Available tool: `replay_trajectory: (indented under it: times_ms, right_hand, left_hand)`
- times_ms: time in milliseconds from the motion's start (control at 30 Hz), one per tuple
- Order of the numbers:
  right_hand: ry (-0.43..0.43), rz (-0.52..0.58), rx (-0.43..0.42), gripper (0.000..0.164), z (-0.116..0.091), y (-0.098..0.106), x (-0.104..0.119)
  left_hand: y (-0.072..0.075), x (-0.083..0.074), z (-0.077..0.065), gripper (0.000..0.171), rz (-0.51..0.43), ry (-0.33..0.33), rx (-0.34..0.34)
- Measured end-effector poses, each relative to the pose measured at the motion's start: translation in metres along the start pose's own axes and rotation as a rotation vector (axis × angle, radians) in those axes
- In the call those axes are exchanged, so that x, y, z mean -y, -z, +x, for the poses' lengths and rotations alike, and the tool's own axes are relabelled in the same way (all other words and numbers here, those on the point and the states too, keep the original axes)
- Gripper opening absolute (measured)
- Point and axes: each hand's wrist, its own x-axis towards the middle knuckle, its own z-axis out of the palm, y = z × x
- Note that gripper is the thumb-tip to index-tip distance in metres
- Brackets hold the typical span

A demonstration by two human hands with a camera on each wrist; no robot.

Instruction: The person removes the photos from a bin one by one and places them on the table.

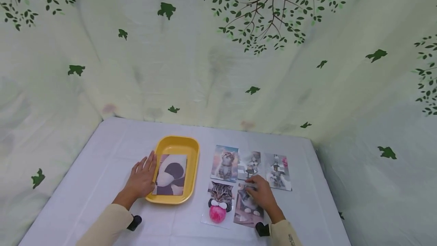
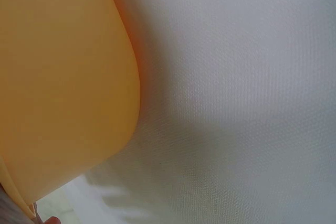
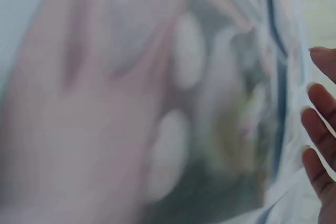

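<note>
In the head view a yellow tray (image 1: 175, 144) holds a picture card (image 1: 170, 174) with big dark and white shapes. My left hand (image 1: 141, 177) rests at the tray's left rim, fingers stretched along it. The tray's wall (image 2: 68, 77) fills the left of the left wrist view. Over a kitten card (image 1: 248, 215) in the lower row hovers my right hand (image 1: 263, 194), its fingers loosely bent near the card's top edge. The right wrist view shows this card large and blurred, with the spread fingers (image 3: 320, 129) at its right.
Left of that kitten card lies a card of a cat with a pink ball (image 1: 217, 204). Behind are a kitten card (image 1: 225, 164) and two greyish picture cards (image 1: 250, 164), (image 1: 278, 172) side by side. A white cloth (image 1: 102, 155) covers the table; leaf-printed curtains surround it.
</note>
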Motion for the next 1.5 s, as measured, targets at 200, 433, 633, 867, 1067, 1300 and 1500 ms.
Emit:
replay_trajectory:
  times_ms: [200,433,633,867,1067,1300,1500]
  right_hand:
    - [0.03,0.091,0.092,0.017,0.022,-0.005,0.032]
    - [0.068,0.089,0.223,0.022,0.073,-0.035,0.097]
    - [0.07,0.041,0.321,0.026,0.117,-0.078,0.153]
    - [0.022,0.035,0.38,0.031,0.142,-0.12,0.169]
    - [-0.098,0.036,0.354,0.033,0.152,-0.145,0.17]
    - [-0.164,0.036,0.356,0.038,0.161,-0.156,0.182]
    - [-0.245,0.017,0.358,0.042,0.161,-0.171,0.18]
  left_hand:
    - [0.001,0.0,0.0,0.087,0.008,-0.001,0.003]
    - [0.003,0.004,-0.003,0.088,0.001,0.002,0.003]
    - [0.002,0.007,-0.003,0.088,0.001,0.003,-0.011]
    - [-0.004,0.002,-0.003,0.089,0.01,0.007,-0.015]
    - [-0.001,-0.001,-0.003,0.087,0.015,0.001,-0.027]
    - [0.005,-0.001,-0.005,0.087,0.008,0.008,-0.029]
    - [0.005,0.0,-0.005,0.09,0.005,0.013,-0.02]
